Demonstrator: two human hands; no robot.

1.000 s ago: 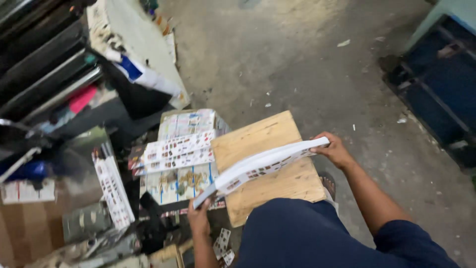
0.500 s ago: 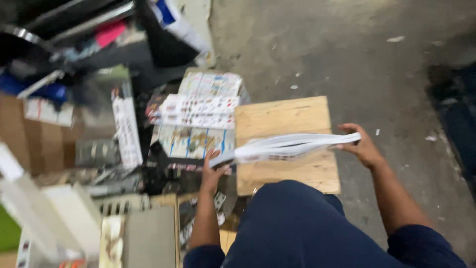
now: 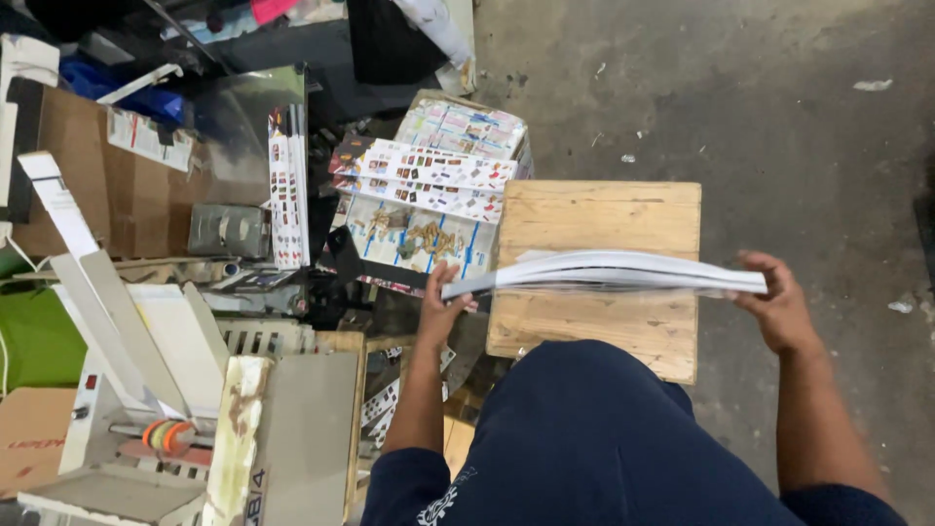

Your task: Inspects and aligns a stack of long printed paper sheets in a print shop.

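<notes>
Head view, looking straight down: both hands are on a thick stack of white sheets [image 3: 614, 274], held flat and level just above the wooden board [image 3: 594, 219]. The left hand [image 3: 440, 310] has the stack's left end, fingers curled up under the edge and thumb on top, closed firmly on the paper. The right hand [image 3: 776, 304] takes the far right end, fingers wrapped over the edge, also clamped on the stack. The sheets bow up a touch in the middle, spanning nearly the whole width of the board and overhanging its right side a little.

The board itself sits in front of the person's knee in dark blue trousers [image 3: 594, 438], which covers the board's near edge. Left of the board, touching its side, lie piles of printed colour sheets [image 3: 424, 180], fanned and overlapping. Further left of the board stands a narrow printed strip [image 3: 288, 190] against a dark glossy panel [image 3: 234, 122]. Well left of the board, brown cardboard [image 3: 93, 180]. Down and left of the board, a worn white machine [image 3: 195, 409] with orange rollers. Right of and beyond the board, bare grey concrete floor [image 3: 779, 107] with a few paper scraps.
</notes>
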